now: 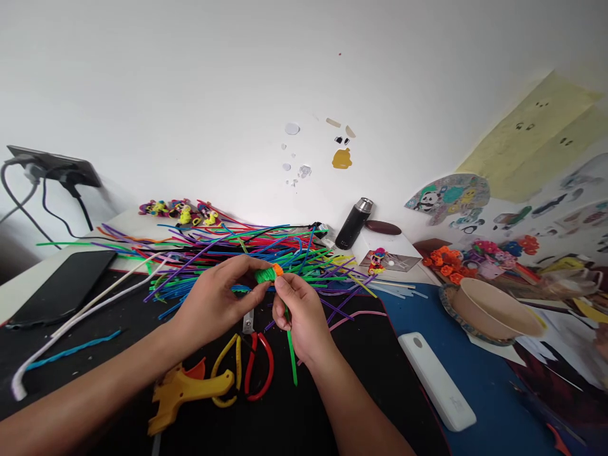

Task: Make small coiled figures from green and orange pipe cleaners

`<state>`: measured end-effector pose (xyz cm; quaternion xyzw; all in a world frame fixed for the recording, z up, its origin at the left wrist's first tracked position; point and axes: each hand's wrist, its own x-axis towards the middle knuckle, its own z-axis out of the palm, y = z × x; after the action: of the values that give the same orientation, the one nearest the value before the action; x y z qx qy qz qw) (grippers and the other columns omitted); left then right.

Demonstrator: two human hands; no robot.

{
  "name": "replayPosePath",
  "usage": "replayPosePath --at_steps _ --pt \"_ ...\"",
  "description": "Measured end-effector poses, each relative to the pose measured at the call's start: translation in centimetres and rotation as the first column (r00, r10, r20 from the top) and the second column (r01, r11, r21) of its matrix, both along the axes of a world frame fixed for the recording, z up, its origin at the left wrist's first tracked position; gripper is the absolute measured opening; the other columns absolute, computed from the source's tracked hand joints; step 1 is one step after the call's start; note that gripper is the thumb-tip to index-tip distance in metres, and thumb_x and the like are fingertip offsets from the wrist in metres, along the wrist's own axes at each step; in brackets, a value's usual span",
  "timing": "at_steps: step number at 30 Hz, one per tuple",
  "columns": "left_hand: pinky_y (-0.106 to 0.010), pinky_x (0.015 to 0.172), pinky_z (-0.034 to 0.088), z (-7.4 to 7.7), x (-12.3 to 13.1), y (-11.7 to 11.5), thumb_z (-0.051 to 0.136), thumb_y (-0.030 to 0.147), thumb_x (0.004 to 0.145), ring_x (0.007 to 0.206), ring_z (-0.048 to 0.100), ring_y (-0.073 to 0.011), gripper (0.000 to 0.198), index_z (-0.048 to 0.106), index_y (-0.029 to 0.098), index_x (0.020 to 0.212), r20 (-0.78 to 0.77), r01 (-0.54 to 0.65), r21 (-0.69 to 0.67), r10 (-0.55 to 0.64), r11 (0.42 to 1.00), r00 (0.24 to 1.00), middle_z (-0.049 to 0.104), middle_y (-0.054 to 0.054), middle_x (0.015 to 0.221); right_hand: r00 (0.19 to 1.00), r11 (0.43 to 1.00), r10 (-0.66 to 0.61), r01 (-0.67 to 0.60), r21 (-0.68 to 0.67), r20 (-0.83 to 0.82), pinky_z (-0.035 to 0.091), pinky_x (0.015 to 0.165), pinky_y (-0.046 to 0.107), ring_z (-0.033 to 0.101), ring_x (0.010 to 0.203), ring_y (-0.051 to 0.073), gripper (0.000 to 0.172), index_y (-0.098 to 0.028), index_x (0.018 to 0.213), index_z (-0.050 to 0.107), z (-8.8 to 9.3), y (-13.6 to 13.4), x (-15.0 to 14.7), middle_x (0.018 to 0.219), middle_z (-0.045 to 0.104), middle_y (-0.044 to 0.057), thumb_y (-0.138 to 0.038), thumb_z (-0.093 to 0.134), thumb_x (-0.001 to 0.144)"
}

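Note:
Between my hands is a small green and orange fuzzy piece, coiled or wound tightly. My left hand pinches its green end between thumb and fingers. At its orange end, my right hand has thumb and fingers closed on it. A green pipe cleaner hangs down from under my right hand. Behind both hands spreads a large heap of colourful pipe cleaners. Red-handled scissors and yellow-handled pliers lie below my hands, beside a yellow glue gun.
A black phone and white twisted stems lie left. Behind stand a black flask and a white box with a small figure. Rightward are a white power bank, a beige bowl and orange fuzzy flowers.

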<state>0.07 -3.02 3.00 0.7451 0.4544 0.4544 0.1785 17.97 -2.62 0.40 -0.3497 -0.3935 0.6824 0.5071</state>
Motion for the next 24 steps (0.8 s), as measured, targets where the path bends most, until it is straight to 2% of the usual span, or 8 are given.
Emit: replayPosePath --at_steps 6,12,17,20,24 --pt "-0.031 0.079 0.061 0.3 0.0 0.2 0.075 0.044 0.095 0.09 0.079 -0.0246 0.03 0.08 0.022 0.114 0.147 0.028 -0.181 -0.001 0.983 0.989 0.085 -0.007 0.109 1.0 1.0 -0.013 0.013 0.023 0.028 0.018 0.041 0.021 0.039 0.04 0.007 0.051 -0.02 0.091 0.067 0.0 0.1 0.0 0.052 0.053 -0.009 -0.063 0.09 0.078" --pt "-0.036 0.084 0.061 0.1 -0.3 0.7 0.085 0.055 0.088 0.098 0.079 -0.0289 0.044 0.079 0.02 0.115 0.389 0.179 -0.362 -0.026 0.915 0.921 0.085 -0.012 0.113 0.998 0.998 -0.023 0.019 0.061 0.053 0.02 0.041 0.021 0.038 0.041 0.007 0.05 -0.02 0.082 0.065 0.1 0.0 0.1 0.05 0.048 -0.01 -0.064 0.089 0.079" --pt "-0.036 0.084 0.064 0.5 -0.2 1.0 0.096 0.055 0.076 0.089 0.08 -0.0259 0.049 0.08 0.02 0.106 0.516 0.259 -0.419 -0.006 0.87 0.856 0.085 -0.01 0.107 0.997 0.995 -0.029 0.021 0.102 0.078 0.021 0.042 0.022 0.039 0.041 0.007 0.049 -0.019 0.081 0.067 -0.1 0.0 0.1 0.05 0.047 -0.01 -0.064 0.087 0.082" --pt "-0.034 0.077 0.064 0.8 -0.2 1.0 0.099 0.055 0.072 0.078 0.077 -0.0222 0.049 0.081 0.02 0.102 0.541 0.271 -0.442 0.013 0.855 0.841 0.085 -0.009 0.101 0.995 0.993 -0.049 0.039 0.111 0.089 0.022 0.042 0.022 0.04 0.042 0.007 0.049 -0.019 0.082 0.068 -0.1 0.0 0.1 0.051 0.048 -0.009 -0.064 0.086 0.082" --pt "-0.033 0.075 0.063 1.1 -0.2 1.0 0.1 0.056 0.07 0.074 0.075 -0.0212 0.049 0.082 0.02 0.099 0.548 0.277 -0.446 0.015 0.851 0.836 0.084 -0.007 0.094 0.993 0.989 -0.078 0.065 0.132 0.094 0.023 0.042 0.023 0.039 0.042 0.008 0.048 -0.02 0.081 0.068 -0.2 0.0 0.1 0.051 0.047 -0.01 -0.065 0.085 0.083"
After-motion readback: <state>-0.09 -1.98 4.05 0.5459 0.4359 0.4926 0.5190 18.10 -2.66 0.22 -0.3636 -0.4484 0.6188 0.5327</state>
